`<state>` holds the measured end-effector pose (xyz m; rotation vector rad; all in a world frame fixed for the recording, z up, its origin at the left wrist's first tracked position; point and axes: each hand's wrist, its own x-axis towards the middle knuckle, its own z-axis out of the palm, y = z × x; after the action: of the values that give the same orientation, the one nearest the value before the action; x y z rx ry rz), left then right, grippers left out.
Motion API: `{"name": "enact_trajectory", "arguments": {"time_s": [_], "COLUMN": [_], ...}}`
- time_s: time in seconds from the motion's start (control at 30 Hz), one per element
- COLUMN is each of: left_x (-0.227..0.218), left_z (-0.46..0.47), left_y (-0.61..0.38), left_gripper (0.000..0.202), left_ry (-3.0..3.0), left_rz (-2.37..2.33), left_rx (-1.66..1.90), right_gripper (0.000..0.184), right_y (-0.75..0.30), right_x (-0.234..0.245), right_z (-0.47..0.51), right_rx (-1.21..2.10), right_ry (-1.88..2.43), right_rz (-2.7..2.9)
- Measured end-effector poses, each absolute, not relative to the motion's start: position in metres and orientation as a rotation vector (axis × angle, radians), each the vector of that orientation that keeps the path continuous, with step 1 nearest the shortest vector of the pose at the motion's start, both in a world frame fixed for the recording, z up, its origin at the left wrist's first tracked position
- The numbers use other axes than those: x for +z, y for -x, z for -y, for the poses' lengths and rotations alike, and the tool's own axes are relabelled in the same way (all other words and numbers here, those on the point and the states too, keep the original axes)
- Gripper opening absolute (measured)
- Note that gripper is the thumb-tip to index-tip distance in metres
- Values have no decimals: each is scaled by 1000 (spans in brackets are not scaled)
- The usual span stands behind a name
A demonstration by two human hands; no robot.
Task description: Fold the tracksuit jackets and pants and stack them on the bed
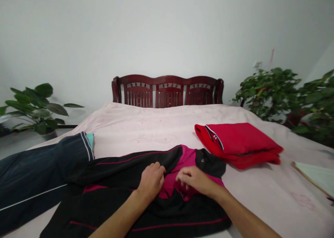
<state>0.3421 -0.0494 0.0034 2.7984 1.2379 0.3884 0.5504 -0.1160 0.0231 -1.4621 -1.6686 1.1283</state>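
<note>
A black sports garment with magenta panels and piping (167, 227) lies spread across the bed in front of me; I cannot tell its exact kind. My left hand (152, 180) rests on its middle, with the fingers curled closed on the fabric beside a magenta panel. Just to the right, my right hand (194, 179) is over the magenta part, its fingers loosely bent and a little apart, with no cloth seen between them. Past that hand, a black section with a small pale logo lies at the garment's right end.
Folded red clothes (242, 137) are stacked at the right. Dark navy trousers (47, 172) with white stripes lie at the left, touching the black garment. A pink sheet (146, 126) covers the bed before a wooden headboard (169, 92). Potted plants (39, 106) stand at both sides.
</note>
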Motion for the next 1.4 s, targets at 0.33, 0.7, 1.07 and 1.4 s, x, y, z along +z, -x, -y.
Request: {"name": "enact_trajectory", "arguments": {"time_s": [0.33, 0.7, 1.07, 1.4], "left_x": [-2, -2, 12, 13], "left_z": [56, 60, 57, 47], "left_y": [-339, -328, -305, -296], "left_gripper": [16, 20, 19, 23], "left_ry": [-2949, -2909, -2896, -2662], "left_rz": [-1134, -1164, -981, -768], "left_rx": [403, 395, 432, 311], "right_gripper": [62, 27, 20, 22], "right_y": [-628, -628, -637, -637], "right_x": [23, 14, 11, 0], "right_z": [-21, -31, -19, -15], "right_rx": [647, 607, 508, 238], "right_ry": [1950, 1909, 1975, 2167], "right_rz": [1498, 1630, 1671, 1700]}}
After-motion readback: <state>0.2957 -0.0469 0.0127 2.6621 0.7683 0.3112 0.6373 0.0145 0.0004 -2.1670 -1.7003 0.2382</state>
